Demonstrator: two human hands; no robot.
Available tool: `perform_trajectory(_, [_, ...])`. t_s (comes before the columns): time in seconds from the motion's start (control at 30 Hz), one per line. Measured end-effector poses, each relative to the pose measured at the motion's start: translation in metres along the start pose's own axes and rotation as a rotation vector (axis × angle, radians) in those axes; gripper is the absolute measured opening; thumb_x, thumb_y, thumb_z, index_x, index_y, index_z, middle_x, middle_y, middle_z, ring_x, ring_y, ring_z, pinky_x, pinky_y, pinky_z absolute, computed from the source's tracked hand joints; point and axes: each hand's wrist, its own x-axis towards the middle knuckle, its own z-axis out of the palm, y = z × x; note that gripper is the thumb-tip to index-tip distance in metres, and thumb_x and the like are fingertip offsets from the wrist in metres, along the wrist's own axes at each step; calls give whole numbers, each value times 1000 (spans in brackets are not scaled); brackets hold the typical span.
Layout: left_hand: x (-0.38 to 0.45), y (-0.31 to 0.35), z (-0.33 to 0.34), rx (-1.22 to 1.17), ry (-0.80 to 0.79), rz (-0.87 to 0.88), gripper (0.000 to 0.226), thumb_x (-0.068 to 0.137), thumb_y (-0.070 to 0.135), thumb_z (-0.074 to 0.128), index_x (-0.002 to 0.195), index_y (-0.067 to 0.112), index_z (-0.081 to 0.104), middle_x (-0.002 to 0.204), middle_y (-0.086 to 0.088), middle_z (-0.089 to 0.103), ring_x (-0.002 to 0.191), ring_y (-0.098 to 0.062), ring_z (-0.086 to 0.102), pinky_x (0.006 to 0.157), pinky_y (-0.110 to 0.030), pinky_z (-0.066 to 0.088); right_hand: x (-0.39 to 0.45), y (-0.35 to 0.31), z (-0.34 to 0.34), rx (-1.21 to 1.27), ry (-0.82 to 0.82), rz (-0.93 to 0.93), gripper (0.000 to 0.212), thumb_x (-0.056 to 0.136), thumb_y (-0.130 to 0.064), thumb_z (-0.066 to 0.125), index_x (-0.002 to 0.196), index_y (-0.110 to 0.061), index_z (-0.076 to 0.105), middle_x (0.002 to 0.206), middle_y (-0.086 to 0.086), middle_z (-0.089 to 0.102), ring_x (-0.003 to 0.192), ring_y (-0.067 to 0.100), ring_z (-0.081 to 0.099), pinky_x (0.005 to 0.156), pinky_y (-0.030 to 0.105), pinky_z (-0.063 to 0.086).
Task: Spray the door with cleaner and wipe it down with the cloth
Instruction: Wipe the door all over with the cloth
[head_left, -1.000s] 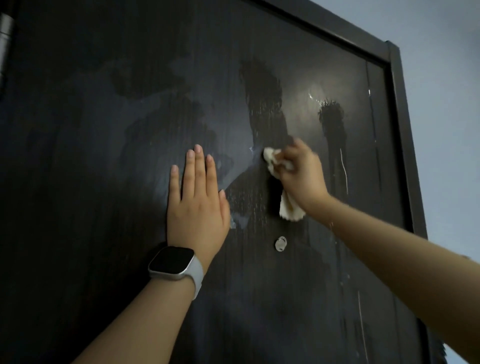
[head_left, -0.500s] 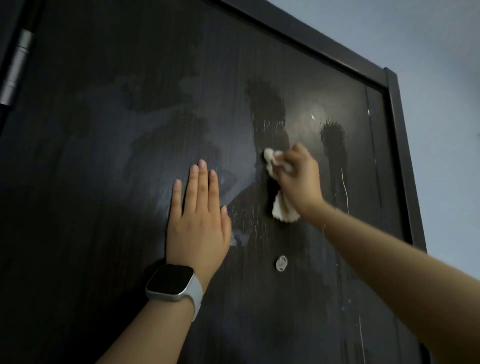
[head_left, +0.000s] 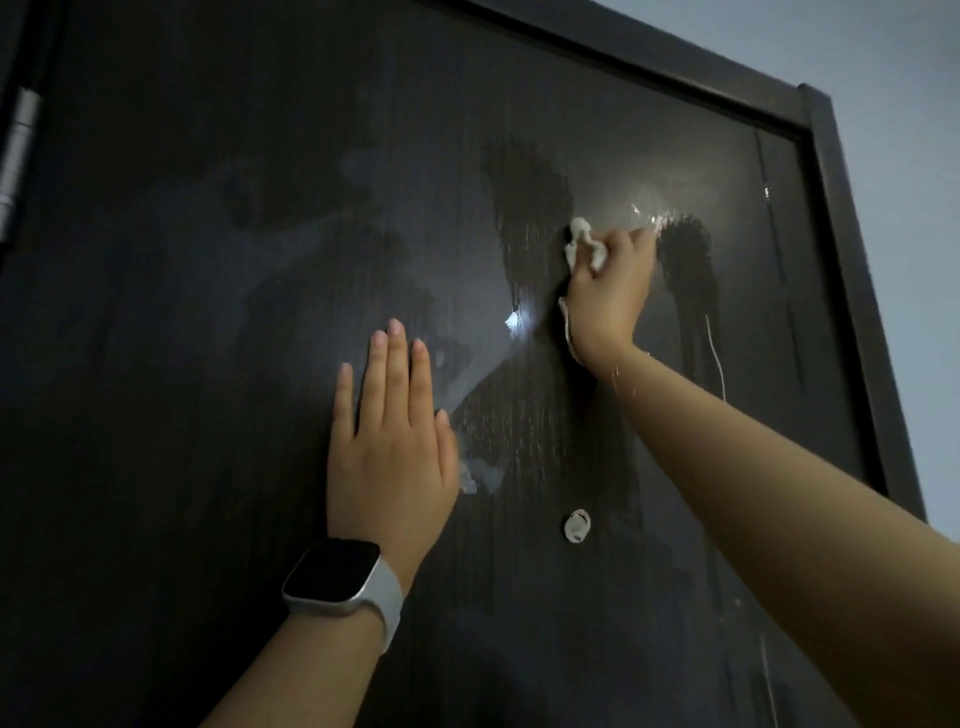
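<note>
Up near the door's (head_left: 208, 467) top right corner now: right hand (head_left: 608, 301) clamped on the cloth (head_left: 584, 244), moved higher than a second ago. Left hand (head_left: 389, 441) flat, fingers straight, bracing. Wet streaks left, so wiping's probably mid-way.

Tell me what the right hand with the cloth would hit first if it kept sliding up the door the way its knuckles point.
Likely the shiny wet patch just above the right hand and cloth; beyond it, bare door up to the top frame.
</note>
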Motion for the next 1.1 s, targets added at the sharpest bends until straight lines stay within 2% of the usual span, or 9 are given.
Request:
perform_trajectory(0.13, [0,2,-5,18,-21,2,53,101,21,31,150,1,29,159,-19,21,148,-30,20,120,-48,17,-99,-1,-34,91,-384,-582,24,84,-8,43,100,-1,58,101,13,45,91,25,46,81,32,40])
perform_trajectory(0.23, [16,-5,-17,-5,-30,11,49,96,14,38,143,2,42,149,-19,41,136,-34,41,105,-49,37,-129,2,-56,171,-718,-960,16,85,-9,44,101,-9,45,96,5,34,82,21,38,71,28,33])
perform_trajectory(0.33, [46,-31,-32,38,21,61,44,96,12,41,138,5,50,135,-17,52,118,-35,51,88,-49,42,-83,-3,-41,71,-778,-1184,17,83,-3,50,99,-3,54,95,12,44,82,21,39,71,30,35])
perform_trajectory(0.57, [76,-79,-30,121,49,64,49,101,25,31,147,8,39,154,-15,34,141,-31,33,113,-49,26,-4,-26,10,-114,-181,-210,26,75,9,45,99,3,56,113,25,47,101,38,49,88,44,43])
perform_trajectory(0.63, [73,-80,-28,87,89,32,51,101,26,34,149,9,34,156,-13,32,143,-29,31,115,-47,23,-57,-41,16,-43,-232,-331,24,77,6,53,100,-1,57,108,21,49,97,33,46,83,42,43])
perform_trajectory(0.8, [71,-83,-27,10,114,-72,50,103,20,35,151,9,29,159,-11,26,147,-27,23,120,-47,16,-143,-27,-27,117,-789,-1246,21,85,-4,54,105,-5,61,102,7,43,86,24,44,72,34,42])
perform_trajectory(0.87, [74,-84,-27,43,93,-76,52,103,21,35,152,9,26,161,-11,19,149,-26,16,121,-49,9,-131,-18,-33,95,-902,-1395,21,87,-3,57,106,-2,65,105,8,47,87,25,46,73,36,47])
perform_trajectory(0.97, [76,-85,-25,60,92,-107,56,102,23,35,154,8,22,163,-11,11,151,-24,7,121,-48,1,-89,-21,-17,106,-758,-1160,23,93,-8,44,106,-3,62,98,17,56,88,28,49,77,35,44])
perform_trajectory(1.1, [73,-87,-23,67,89,-99,54,102,24,32,153,7,25,163,-12,12,151,-25,10,122,-48,5,-10,-32,17,75,-260,-607,16,82,2,49,93,-5,59,94,21,53,89,35,52,77,39,42])
